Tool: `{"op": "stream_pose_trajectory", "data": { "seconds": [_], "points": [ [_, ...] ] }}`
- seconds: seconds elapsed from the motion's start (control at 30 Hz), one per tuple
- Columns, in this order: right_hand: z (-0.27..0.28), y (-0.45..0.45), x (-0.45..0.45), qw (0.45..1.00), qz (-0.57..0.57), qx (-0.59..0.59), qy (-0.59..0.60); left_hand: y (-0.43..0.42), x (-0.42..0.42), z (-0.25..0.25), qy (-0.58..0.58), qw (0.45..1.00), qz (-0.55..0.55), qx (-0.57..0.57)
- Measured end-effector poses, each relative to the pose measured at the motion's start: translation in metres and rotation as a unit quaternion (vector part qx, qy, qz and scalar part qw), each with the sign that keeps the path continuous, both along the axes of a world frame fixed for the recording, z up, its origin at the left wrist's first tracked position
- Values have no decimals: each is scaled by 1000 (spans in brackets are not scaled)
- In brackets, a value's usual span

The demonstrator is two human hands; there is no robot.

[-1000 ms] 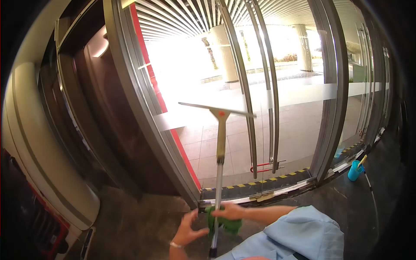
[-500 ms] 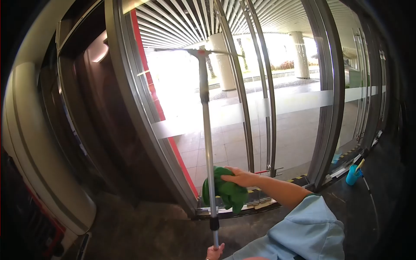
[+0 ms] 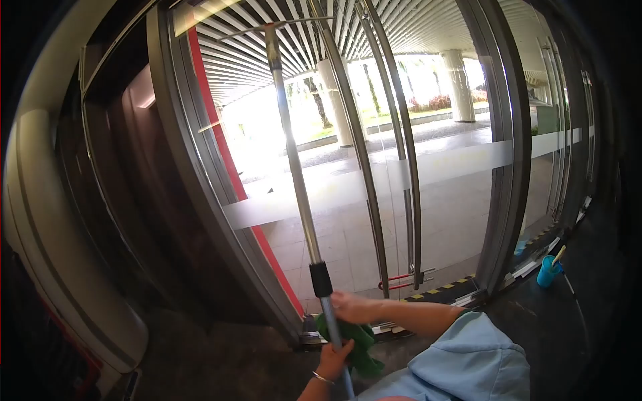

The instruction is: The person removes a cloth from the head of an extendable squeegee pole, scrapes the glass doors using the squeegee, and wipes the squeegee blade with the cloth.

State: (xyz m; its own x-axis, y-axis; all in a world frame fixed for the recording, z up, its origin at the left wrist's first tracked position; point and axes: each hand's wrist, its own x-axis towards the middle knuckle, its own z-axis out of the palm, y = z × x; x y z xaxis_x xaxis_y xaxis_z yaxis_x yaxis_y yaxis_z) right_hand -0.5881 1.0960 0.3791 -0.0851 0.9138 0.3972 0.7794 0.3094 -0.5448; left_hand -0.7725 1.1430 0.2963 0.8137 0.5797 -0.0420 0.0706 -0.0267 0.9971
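Observation:
A long metal pole (image 3: 299, 184) rises from the bottom of the view, with a squeegee head (image 3: 269, 27) at its top in front of the upper glass. My left hand (image 3: 332, 359) is wrapped round the lower pole. Just above it, my right hand (image 3: 353, 309) is at the pole below the black collar (image 3: 320, 279); its fingers are blurred. A green cloth (image 3: 361, 351) hangs beneath my right hand, beside and behind the pole.
Glass doors with long metal handles (image 3: 410, 167) stand ahead, a red U-shaped lock (image 3: 401, 281) low on them. A blue bucket (image 3: 548, 272) with a tool in it is on the floor at right. A rounded pale column (image 3: 73, 247) stands at left.
The squeegee has risen up the glass and moved left. My left hand released the pole's upper part, then gripped lower down. My right hand and the green cloth shifted up, then partly back down.

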Motion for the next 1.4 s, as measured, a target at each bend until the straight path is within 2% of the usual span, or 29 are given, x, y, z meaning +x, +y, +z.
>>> {"op": "stream_pose_trajectory", "data": {
  "seconds": [0.03, 0.07, 0.1, 0.13, 0.17, 0.2, 0.23, 0.3, 0.37, 0.43, 0.5, 0.53, 0.57, 0.6, 0.63, 0.7, 0.8, 0.83, 0.87, 0.9, 0.93, 1.03, 1.2, 1.4],
  "points": [
    [34, -13, 3, 999, 3, 39, 35, 2, 10, 18, -25, 999, 6, 23],
    [45, -13, 4, 979, 74, 52, 183, 5, 21, 42, -51, 998, 13, 46],
    [55, -9, 1, 932, 142, 65, 327, 7, 33, 63, -63, 997, 10, 38],
    [71, -8, -4, 932, 142, 65, 327, 7, 46, 83, -76, 997, 6, 31],
    [90, -8, -12, 908, 109, 90, 394, 5, 60, 99, -76, 997, 5, 32],
    [109, -6, -14, 878, 77, 116, 458, 4, 75, 114, -135, 986, 26, 90],
    [128, 1, -10, 870, 73, 158, 461, 5, 84, 122, -193, 969, 47, 149],
    [172, 20, 17, 859, 72, 245, 444, 6, 93, 126, -203, 969, 19, 141],
    [246, 25, 47, 874, 33, 278, 396, 3, 104, 115, -214, 968, -10, 129],
    [311, 39, 82, 878, 30, 314, 359, -3, 111, 67, -143, 983, -68, 92],
    [368, 45, 110, 880, 48, 346, 323, -7, 119, 15, -75, 988, -75, 116],
    [389, 45, 118, 882, 42, 340, 324, -4, 127, -7, -76, 987, -75, 116],
    [401, 43, 122, 885, 35, 333, 323, -1, 137, -26, -81, 992, -76, 66],
    [402, 43, 122, 885, 36, 332, 324, 1, 143, -36, -83, 994, -73, 15],
    [401, 42, 122, 879, 2, 357, 315, -1, 148, -28, -81, 994, -71, 15],
    [391, 41, 124, 873, -29, 382, 301, -5, 172, 14, -136, 986, -19, 93],
    [361, 31, 133, 902, -117, 351, 223, -5, 198, 83, -138, 985, 9, 106],
    [361, 38, 142, 901, -116, 353, 223, -9, 203, 112, -142, 988, 1, 57],
    [359, 52, 157, 883, -143, 423, 144, -11, 208, 130, -142, 990, -7, 7],
    [361, 62, 169, 854, -169, 488, 65, -10, 216, 135, -140, 990, -8, 8],
    [370, 60, 170, 849, -139, 501, 92, -9, 224, 138, -172, 985, -19, 24],
    [387, 49, 177, 878, -138, 444, 116, -12, 233, 154, -203, 978, -27, 30],
    [406, 55, 195, 863, -149, 472, 102, -24, 238, 181, -193, 980, -29, 32],
    [423, 37, 190, 881, -162, 430, 114, -34, 238, 198, -202, 978, -43, -1]
  ]
}}
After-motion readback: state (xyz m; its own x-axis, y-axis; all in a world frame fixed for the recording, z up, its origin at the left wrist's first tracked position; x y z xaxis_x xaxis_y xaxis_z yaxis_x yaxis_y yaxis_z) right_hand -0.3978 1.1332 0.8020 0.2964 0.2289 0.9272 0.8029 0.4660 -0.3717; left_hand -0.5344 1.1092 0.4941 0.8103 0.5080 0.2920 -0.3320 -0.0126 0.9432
